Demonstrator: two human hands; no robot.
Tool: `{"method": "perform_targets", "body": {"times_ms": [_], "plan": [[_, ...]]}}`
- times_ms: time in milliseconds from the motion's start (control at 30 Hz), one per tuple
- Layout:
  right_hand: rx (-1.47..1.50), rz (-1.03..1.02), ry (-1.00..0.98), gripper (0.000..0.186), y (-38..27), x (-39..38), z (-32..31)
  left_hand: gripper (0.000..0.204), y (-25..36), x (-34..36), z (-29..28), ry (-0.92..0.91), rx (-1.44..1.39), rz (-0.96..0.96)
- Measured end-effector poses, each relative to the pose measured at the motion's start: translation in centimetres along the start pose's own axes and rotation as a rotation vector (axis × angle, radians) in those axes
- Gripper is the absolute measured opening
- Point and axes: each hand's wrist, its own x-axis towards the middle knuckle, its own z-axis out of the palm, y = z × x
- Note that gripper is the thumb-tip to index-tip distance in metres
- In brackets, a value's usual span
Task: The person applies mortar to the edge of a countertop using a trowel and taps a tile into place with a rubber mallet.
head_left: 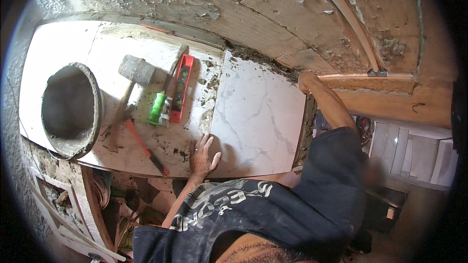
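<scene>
A white marbled tile (258, 122) lies at the right end of the counter, with wet mortar along its far and right edges. My left hand (202, 158) rests with fingers spread at the tile's near left corner, over the seam beside the tiles to the left. My right hand (305, 83) is closed at the tile's far right corner, by the wall; whatever its fingers hold is hidden. Left of the seam lie a red spirit level (181, 87), a tool with a green ridged handle (157, 107), and a mallet (137, 69) with a wooden handle.
A mortar-crusted bucket (95, 97) stands on the left tiles. A long red-and-black tool (141, 141) lies near the front edge, among mortar crumbs. The rough wall (209, 0) bounds the far side. Below the counter at left is an opening with a coiled cable (101, 190).
</scene>
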Motion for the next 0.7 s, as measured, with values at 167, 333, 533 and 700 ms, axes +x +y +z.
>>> {"method": "perform_targets", "body": {"times_ms": [167, 333, 533, 700], "plan": [[0.024, -0.064, 0.06, 0.028, -3.0, -6.5, -7.0, 0.06, -0.4, -0.2, 0.4, 0.002, -0.144, -0.017], [0.085, -0.138, 0.021, 0.026, -6.1, -9.0, -10.9, 0.06, -0.7, -0.3, 0.3, 0.008, -0.123, 0.039], [-0.003, -0.136, 0.015, 0.023, -9.1, -9.2, -14.4, 0.06, -0.6, -0.3, 0.1, -0.001, -0.179, 0.031], [-0.056, -0.183, 0.038, 0.019, -12.2, -14.1, -18.1, 0.059, -0.5, -0.1, -0.2, 0.009, -0.12, 0.054]]}}
